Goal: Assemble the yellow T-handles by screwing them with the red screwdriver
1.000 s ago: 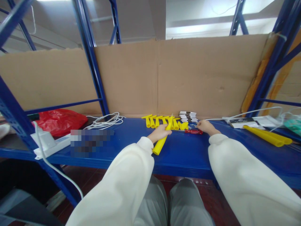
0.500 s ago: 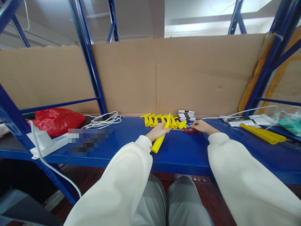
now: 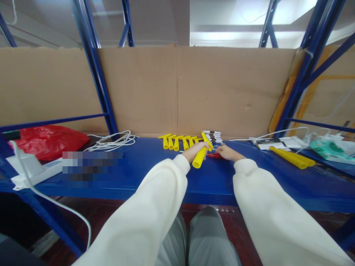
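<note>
Closer together than before, the hands nearly meet. The left hand [image 3: 195, 150] grips a tilted yellow tube [image 3: 199, 159]; the right hand's [image 3: 225, 152] fingers bend in beside the red tool [image 3: 214, 156], any hold unclear. Beyond them lie black-and-white packs [image 3: 214, 136], print too small to read. Yellow T-pieces [image 3: 176, 145] line up left of the hands, yellow cones [image 3: 288, 157] well right, near a dark label [image 3: 267, 143], also illegible.

A person is wearing a plain cream long-sleeved top [image 3: 149, 195] with gathered cuffs [image 3: 182, 164] and grey trousers [image 3: 212, 236].
</note>
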The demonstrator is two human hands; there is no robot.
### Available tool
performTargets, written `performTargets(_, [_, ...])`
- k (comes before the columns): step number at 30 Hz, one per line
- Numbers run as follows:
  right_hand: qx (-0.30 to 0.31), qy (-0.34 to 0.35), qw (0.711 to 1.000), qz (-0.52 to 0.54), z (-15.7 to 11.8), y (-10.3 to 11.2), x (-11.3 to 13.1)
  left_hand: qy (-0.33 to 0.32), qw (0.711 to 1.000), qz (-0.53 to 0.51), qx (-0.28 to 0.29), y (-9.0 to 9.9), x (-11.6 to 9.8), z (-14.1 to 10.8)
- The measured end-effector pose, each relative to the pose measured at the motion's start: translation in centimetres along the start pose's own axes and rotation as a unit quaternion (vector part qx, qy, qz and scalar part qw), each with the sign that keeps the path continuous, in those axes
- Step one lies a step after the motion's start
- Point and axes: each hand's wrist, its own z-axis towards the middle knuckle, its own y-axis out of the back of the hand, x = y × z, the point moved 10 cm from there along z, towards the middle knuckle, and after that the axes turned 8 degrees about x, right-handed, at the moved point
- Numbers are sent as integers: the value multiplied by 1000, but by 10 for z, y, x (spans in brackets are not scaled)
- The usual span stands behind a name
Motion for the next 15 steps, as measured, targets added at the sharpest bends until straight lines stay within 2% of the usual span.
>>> performTargets(4, [0,-5,1000,9,2,0,-3,12,998,-53,-19,-15,0,19])
performTargets(8, [-13,-18,1000,0,2,3,-5,30,996,-75,-40,-17,5,29])
performTargets(15, [-15,-16,1000,-17,0,5,0,10,995,-90,-47,-13,8,30])
